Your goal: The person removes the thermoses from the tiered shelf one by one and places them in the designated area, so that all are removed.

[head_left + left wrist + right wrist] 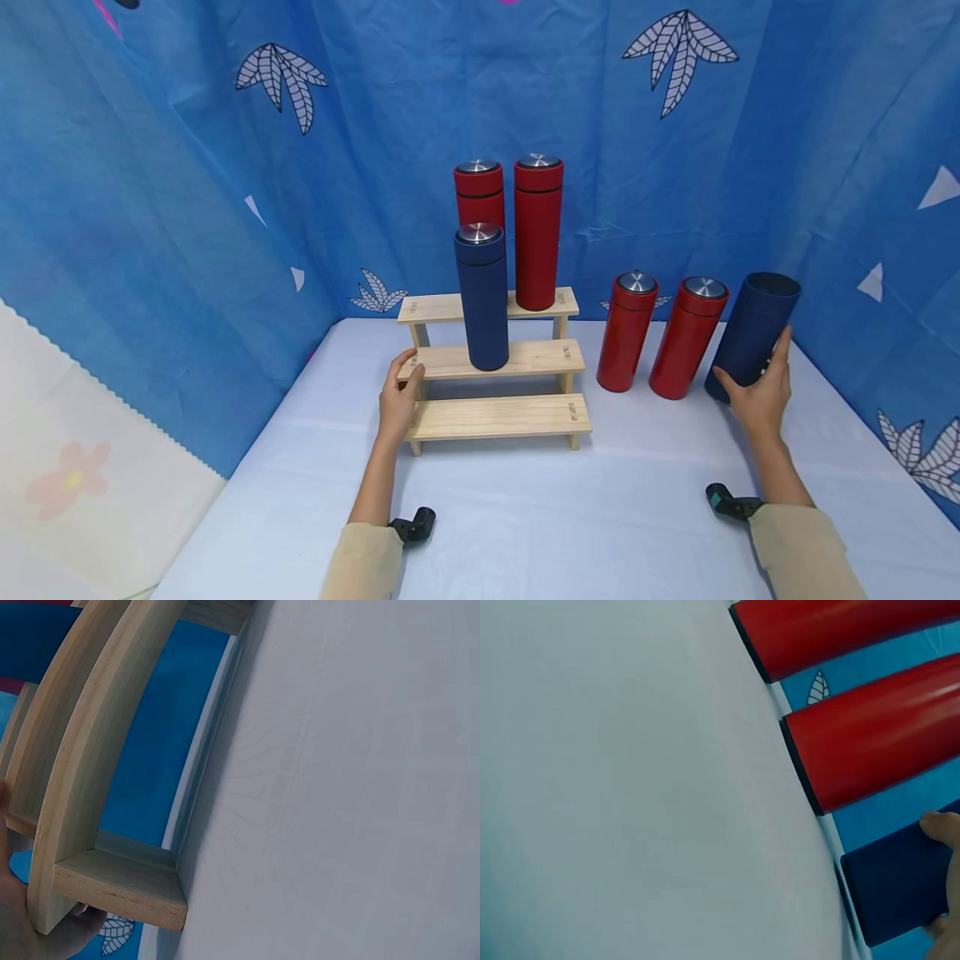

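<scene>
Evidently both hands are occupied: the right hand [761, 396] grips a dark blue cylinder [753, 325] low on its body, thumb on the left side and fingers on the right; whether its base touches the white table [525, 517] I cannot tell. Left of that thumb stand two red bottles, the nearer [689, 340] and the farther [628, 337], apart from each other. The left hand [397, 400] holds the left end of a wooden stand [498, 417] at the middle step. On that step, right of those fingers, a blue bottle [486, 308] stands upright; above and behind them are two more red bottles, the left one [480, 200] partly hidden and the right one [537, 233] on the top step.
</scene>
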Demonstrator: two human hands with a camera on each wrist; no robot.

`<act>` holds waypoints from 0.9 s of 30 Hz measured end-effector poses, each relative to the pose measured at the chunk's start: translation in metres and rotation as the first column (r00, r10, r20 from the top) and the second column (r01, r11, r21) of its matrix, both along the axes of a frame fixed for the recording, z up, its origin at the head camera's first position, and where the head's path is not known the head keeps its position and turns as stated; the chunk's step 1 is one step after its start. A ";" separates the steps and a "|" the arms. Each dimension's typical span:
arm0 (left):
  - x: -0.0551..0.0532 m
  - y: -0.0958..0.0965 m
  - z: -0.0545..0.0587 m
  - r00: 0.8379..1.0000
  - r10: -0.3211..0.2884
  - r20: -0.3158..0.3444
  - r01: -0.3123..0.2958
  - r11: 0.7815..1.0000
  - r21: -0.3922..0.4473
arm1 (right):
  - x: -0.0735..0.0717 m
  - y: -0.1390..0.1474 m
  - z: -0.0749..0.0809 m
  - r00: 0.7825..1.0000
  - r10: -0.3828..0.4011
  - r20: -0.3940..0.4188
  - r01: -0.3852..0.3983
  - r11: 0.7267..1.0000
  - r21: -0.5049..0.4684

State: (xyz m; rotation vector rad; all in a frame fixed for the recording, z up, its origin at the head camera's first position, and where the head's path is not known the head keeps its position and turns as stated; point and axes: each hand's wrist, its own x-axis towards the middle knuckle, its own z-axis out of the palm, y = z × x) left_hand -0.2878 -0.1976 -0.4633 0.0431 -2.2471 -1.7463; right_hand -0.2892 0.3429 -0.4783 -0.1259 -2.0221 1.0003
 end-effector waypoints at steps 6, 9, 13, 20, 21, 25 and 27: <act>0.001 0.001 -0.002 1.000 0.005 0.007 -0.005 1.000 -0.005 | 0.001 0.002 -0.005 1.000 -0.006 0.016 0.007 1.000 -0.029; 0.000 0.001 -0.001 1.000 0.002 0.003 -0.002 1.000 -0.007 | 0.001 0.001 -0.005 0.999 -0.018 0.035 0.019 0.999 -0.043; 0.002 0.001 0.002 1.000 0.005 -0.012 -0.005 1.000 -0.010 | 0.000 0.001 -0.006 0.999 -0.014 0.040 0.016 0.999 -0.043; 0.001 0.001 0.003 1.000 0.003 -0.009 -0.003 1.000 -0.029 | -0.001 0.001 -0.007 0.999 -0.012 0.041 0.014 0.999 -0.042; 0.001 0.001 0.003 1.000 0.001 -0.010 -0.002 1.000 -0.026 | -0.001 0.001 -0.007 0.999 -0.014 0.048 0.016 0.999 -0.043; 0.000 0.001 0.001 1.000 0.004 -0.025 -0.004 1.000 -0.017 | 0.001 0.000 -0.006 0.997 -0.024 0.078 0.029 0.998 -0.057; 0.000 0.001 0.000 0.999 0.010 -0.036 -0.011 1.000 -0.021 | 0.002 -0.002 -0.005 0.997 -0.026 0.077 0.031 0.997 -0.064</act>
